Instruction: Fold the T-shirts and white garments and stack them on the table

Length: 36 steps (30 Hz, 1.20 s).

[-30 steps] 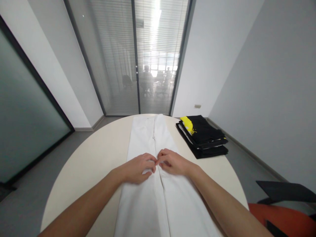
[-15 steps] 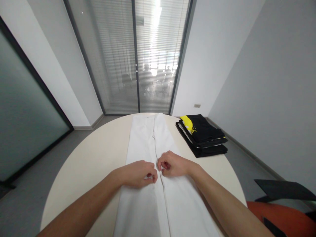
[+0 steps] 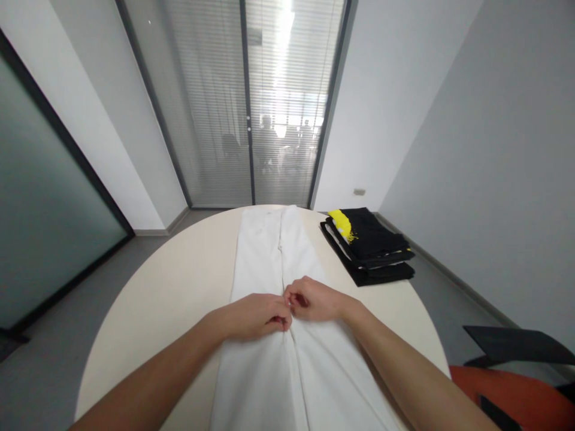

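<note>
The left forearm rises from the lower left corner, and the left hand lies knuckles up over the middle of the white cloth, its fingers curled and closed on the fabric by the centre line. Just beside it, touching or nearly so, the right hand comes in from the lower right with its fingers bent inward, also pinching the cloth; creases run toward the person from both sets of fingertips.

At the far left stands a frosted glass panel in a dark frame, above grey floor. Ahead is a glass partition with blinds, then a white wall with a small plate low down. The round, pale bench bears the cloth lengthwise, from the far rim to the near side. Right of it sits a folded black stack marked with yellow.

A wide curve of bench top shows left of the cloth; a narrower strip separates cloth and stack, whose outer corner reaches the right rim. Beyond that rim, an orange and black chair stands close.
</note>
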### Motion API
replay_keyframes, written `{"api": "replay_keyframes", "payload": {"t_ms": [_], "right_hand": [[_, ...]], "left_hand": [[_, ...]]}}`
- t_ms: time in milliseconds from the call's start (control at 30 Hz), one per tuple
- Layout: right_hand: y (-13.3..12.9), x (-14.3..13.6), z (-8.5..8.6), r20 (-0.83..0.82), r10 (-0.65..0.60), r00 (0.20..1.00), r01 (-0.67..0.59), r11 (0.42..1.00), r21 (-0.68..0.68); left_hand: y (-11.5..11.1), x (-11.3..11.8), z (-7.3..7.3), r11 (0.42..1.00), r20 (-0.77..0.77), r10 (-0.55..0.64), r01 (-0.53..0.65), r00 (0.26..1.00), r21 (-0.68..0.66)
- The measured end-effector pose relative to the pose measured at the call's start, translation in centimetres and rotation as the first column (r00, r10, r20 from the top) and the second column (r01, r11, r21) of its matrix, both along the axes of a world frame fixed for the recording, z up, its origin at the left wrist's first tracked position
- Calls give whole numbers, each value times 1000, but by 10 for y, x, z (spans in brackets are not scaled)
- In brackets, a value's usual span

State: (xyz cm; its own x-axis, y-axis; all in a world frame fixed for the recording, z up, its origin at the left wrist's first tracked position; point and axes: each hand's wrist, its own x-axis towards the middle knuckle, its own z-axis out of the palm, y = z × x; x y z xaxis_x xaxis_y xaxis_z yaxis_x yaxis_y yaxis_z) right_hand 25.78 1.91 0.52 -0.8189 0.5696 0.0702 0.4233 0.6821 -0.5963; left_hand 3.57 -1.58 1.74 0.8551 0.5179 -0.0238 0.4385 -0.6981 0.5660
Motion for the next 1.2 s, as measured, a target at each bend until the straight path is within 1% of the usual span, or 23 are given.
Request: {"api": "replay_keyframes", "payload": {"t_ms": [267, 400, 500, 633, 733, 867, 1000, 1067, 1200], "right_hand": [[3, 3, 0, 1, 67, 998, -67, 998, -7], [2, 3, -1, 16, 55, 998, -55, 998, -43], [3, 3, -4, -1, 44, 999, -44, 996, -82], [6, 2, -8, -27, 83, 996, -85, 993, -79], [8, 3, -9, -49, 118, 992, -121, 990, -73], [9, 5, -9, -19, 137, 990, -138, 986, -92], [7, 6, -6, 27, 132, 991, -128, 987, -99], [6, 7, -5, 38, 129, 991, -124, 986, -111], [6, 7, -5, 33, 124, 992, -119, 984, -135]], "left_hand": [[-9, 4, 7, 999, -128, -36, 31, 991, -37], [-12, 7, 8, 997, -92, -64, 61, 994, -41], [-13, 9, 8, 998, -73, -68, 66, 995, -22], [-16, 11, 7, 998, -121, -64, 67, 991, 17], [-21, 14, 7, 996, -129, -93, 93, 987, -8], [-29, 19, 8, 990, -145, -134, 128, 980, -52], [-31, 20, 10, 984, -108, -174, 168, 979, -62], [-31, 20, 10, 983, -88, -180, 175, 980, -60], [-33, 23, 6, 985, -100, -173, 172, 980, -18]]}}
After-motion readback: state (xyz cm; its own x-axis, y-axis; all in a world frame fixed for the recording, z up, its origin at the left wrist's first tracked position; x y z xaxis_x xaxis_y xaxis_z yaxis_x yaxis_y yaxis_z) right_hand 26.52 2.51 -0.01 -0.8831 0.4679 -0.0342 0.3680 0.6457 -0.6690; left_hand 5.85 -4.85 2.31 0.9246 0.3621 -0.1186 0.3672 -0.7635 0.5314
